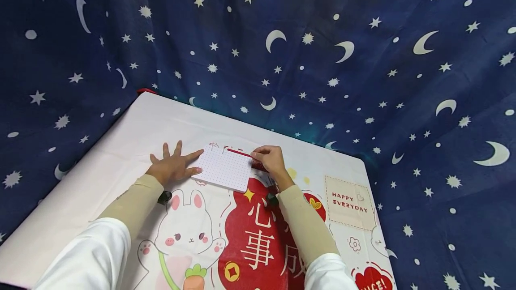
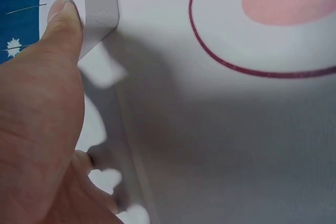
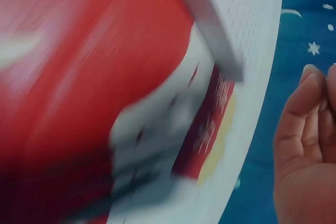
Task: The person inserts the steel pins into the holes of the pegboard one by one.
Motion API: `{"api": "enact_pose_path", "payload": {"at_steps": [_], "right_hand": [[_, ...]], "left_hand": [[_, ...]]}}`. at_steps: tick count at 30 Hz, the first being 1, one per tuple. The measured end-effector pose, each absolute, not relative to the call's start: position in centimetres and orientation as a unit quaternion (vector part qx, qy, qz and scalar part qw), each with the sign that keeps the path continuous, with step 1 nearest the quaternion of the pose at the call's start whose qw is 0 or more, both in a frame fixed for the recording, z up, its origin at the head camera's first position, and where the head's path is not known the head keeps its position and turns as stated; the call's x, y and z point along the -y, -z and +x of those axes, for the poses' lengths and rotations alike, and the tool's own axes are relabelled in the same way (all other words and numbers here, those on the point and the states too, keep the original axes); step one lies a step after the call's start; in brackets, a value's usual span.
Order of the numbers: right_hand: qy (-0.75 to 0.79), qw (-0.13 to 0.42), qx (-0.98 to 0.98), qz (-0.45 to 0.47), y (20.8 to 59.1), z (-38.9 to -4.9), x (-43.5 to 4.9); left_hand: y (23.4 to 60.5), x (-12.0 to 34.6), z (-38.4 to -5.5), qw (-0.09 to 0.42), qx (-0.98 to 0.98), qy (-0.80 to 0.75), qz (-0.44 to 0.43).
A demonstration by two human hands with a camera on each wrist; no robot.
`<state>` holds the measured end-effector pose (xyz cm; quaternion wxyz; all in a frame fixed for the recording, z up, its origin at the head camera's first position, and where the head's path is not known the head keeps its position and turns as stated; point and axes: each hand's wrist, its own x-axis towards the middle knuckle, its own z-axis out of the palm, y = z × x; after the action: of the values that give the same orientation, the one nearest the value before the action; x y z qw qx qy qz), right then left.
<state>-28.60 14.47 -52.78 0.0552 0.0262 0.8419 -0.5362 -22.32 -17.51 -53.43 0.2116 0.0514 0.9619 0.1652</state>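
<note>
A white block-like board [image 1: 221, 168] with rows of small dark dots lies on the printed tablecloth in the head view. My left hand [image 1: 174, 167] is at its left side with fingers spread. In the left wrist view the thumb [image 2: 64, 19] presses on the dotted face close to the edge. Over the board's far right corner, my right hand [image 1: 271, 161] pinches the end of a thin red stick [image 1: 238, 152], which slants along the board's far edge. The right wrist view is blurred; there the fingertips are bunched and the stick is out of frame.
The white tablecloth [image 1: 133, 147] carries a rabbit drawing [image 1: 189, 232], red patches with characters, and a "Happy Everyday" patch [image 1: 350, 202]. A dark blue curtain [image 1: 298, 102] with stars and moons rises behind the table. Thin wire-like lines [image 2: 26, 9] show beside the left thumb.
</note>
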Motion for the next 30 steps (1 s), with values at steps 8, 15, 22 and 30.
{"api": "enact_pose_path", "payload": {"at_steps": [8,15,22,30], "right_hand": [[0.501,0.043,-0.86,0.09,53.6,-25.8,-20.0],[0.461,0.049,-0.878,0.116,55.9,-23.5,-22.4],[0.418,0.009,-0.902,0.108,57.0,-23.2,-21.6],[0.354,-0.03,-0.928,0.112,57.4,-23.3,-20.5]], "left_hand": [[54.0,17.7,-22.7,0.201,-0.963,-0.167,0.061],[54.0,17.5,-22.7,0.208,-0.96,-0.179,0.061],[54.0,17.4,-22.9,0.225,-0.954,-0.19,0.049],[54.4,17.3,-23.1,0.224,-0.954,-0.19,0.052]]}}
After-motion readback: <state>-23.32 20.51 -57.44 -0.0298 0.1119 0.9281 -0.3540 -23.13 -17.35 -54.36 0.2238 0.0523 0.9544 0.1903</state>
